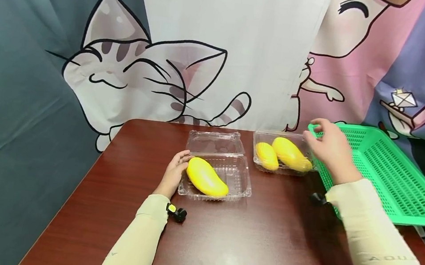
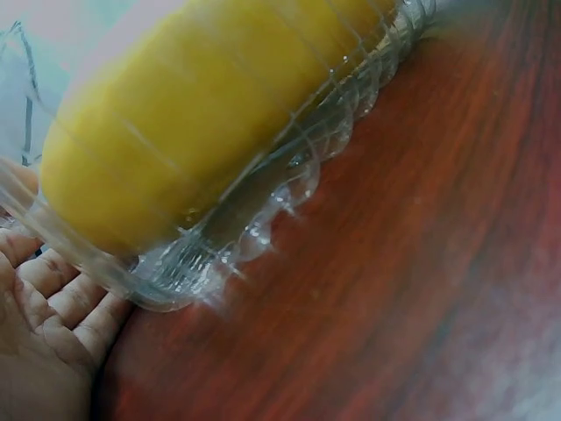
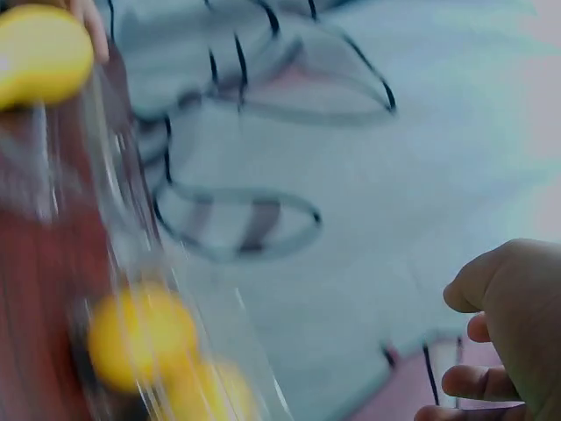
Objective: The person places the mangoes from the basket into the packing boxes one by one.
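Note:
A yellow mango (image 1: 206, 177) lies in a clear plastic clamshell box (image 1: 234, 184) whose lid (image 1: 216, 143) is folded back toward the wall. My left hand (image 1: 173, 171) rests against the box's left side, its fingers (image 2: 77, 303) extended along the clear wall in the left wrist view. My right hand (image 1: 330, 148) is raised above the table, in front of the green basket's left end, with fingers loosely bent and nothing between them. Just left of it stands a second clear box (image 1: 256, 149), its lid down over two yellow mangoes (image 1: 292, 154).
A green slatted plastic basket (image 1: 420, 218) stands at the table's right side. The dark red-brown wooden table (image 1: 246, 244) meets a cartoon-printed curtain (image 1: 275, 55) at its back edge.

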`<state>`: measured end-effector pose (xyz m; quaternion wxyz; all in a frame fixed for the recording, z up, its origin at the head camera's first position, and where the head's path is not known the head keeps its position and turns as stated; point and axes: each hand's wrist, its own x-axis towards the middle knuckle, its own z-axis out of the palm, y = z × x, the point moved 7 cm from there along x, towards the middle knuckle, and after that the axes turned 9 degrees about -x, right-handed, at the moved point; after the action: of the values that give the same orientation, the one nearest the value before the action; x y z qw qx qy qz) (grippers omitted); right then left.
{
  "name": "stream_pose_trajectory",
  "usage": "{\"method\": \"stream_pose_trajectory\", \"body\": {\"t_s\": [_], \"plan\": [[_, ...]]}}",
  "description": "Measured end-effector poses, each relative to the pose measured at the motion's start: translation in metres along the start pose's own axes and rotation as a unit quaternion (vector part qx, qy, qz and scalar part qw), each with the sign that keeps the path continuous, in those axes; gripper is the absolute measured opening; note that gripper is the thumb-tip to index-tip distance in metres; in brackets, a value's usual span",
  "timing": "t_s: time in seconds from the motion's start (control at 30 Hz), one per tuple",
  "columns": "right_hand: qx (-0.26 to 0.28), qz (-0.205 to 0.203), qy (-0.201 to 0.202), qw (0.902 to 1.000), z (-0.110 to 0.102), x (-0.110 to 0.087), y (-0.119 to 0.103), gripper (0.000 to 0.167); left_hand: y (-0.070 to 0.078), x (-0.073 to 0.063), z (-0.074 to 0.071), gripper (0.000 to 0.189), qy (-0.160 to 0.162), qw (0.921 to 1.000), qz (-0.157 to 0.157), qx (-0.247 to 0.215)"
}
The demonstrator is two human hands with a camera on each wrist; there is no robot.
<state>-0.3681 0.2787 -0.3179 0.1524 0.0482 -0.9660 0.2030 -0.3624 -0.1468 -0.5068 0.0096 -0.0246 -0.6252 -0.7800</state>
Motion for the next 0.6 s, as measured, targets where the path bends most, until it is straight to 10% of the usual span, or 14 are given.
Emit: {"method": "stream_pose_trajectory", "body": {"t_s": [0.37,0.6], "plan": [[-0.076,0.066,-0.108,0.9891,-0.021,-0.014,0.109,0.072,-0.002,0.002,-0.002,0.048,-0.004,1.0000,0.000,0.001],[-0.079,0.085,-0.254,0.9603,0.005,-0.032,0.149,0.097,-0.002,0.002,-0.003,0.048,-0.003,1.0000,-0.003,-0.005]]}}
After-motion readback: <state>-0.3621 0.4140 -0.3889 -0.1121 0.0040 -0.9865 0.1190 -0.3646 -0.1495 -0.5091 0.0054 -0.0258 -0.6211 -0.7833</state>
